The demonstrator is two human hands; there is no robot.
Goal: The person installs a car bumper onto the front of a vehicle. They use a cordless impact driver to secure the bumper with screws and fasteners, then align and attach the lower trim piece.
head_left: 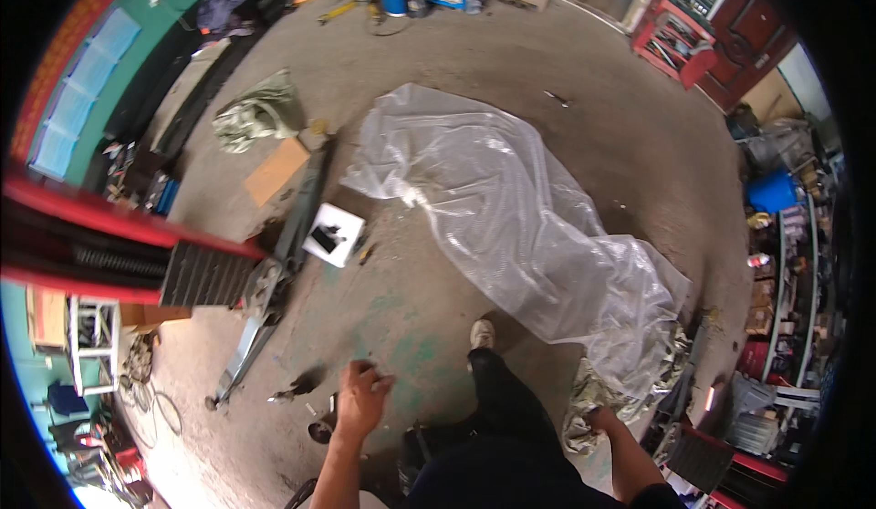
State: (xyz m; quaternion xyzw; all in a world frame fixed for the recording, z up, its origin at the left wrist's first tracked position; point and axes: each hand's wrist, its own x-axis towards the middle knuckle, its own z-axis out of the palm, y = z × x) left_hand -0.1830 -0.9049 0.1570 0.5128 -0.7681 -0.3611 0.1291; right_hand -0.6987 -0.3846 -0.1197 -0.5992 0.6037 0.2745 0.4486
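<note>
A large sheet of clear plastic lies crumpled across the middle of the floor, stretching from the far centre to the near right. At its near right end a crinkled silvery-green sheet shows beside and partly beneath the plastic. My right hand is closed on the edge of this silvery-green sheet, low at my right side; some of its fingers are hidden. My left hand hovers above the floor with loosely bent fingers apart, and nothing shows in it. It is well away from both sheets.
A lift arm runs along the left floor, by a red lift post. A white box lid with black items lies beside it. Another greenish sheet and cardboard lie beyond. Loaded shelves line the right.
</note>
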